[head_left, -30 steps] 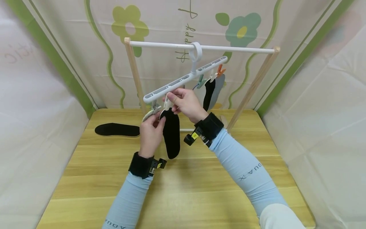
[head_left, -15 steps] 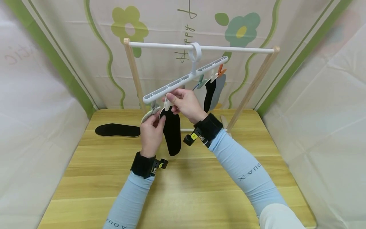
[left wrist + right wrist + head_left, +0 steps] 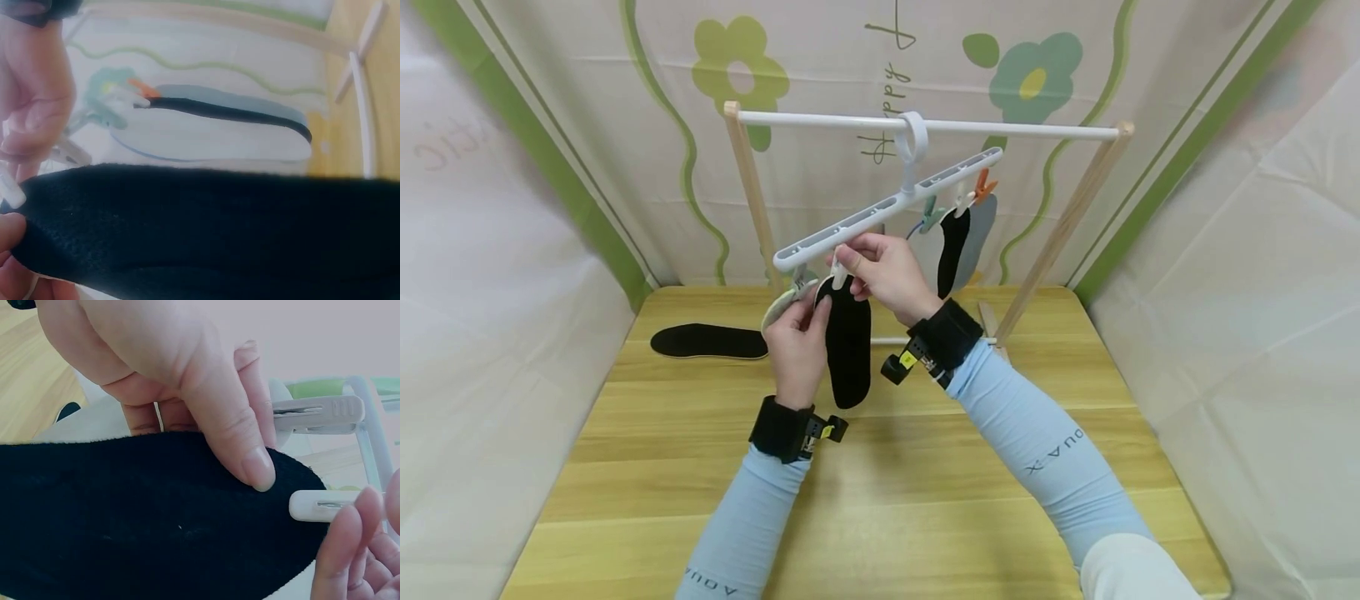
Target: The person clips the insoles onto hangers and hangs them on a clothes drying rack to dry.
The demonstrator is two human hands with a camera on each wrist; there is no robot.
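Note:
A black insole (image 3: 848,354) hangs toe up below the left half of a white clip hanger (image 3: 891,204). My left hand (image 3: 797,354) pinches the insole's upper left edge, its thumb (image 3: 257,469) lying on the black face. At the top edge sits a white clothespin (image 3: 312,505), its tip overlapping the insole. My right hand (image 3: 887,271) pinches that clothespin's upper end between thumb and fingers, just under the hanger bar. Behind the left hand, a pale insole (image 3: 775,310) hangs from a grey clothespin (image 3: 319,415), partly hidden.
Another black insole (image 3: 707,341) lies flat on the wooden table (image 3: 880,517). Several insoles hang at the hanger's right end, including a grey one (image 3: 981,237) under an orange clothespin (image 3: 984,187). The hanger hooks over the white rod (image 3: 1015,129) of a wooden-legged rack.
The black insole's lower end has swung slightly, and my left hand has shifted a little upward and leftward. My right hand keeps its hold on the clothespin.

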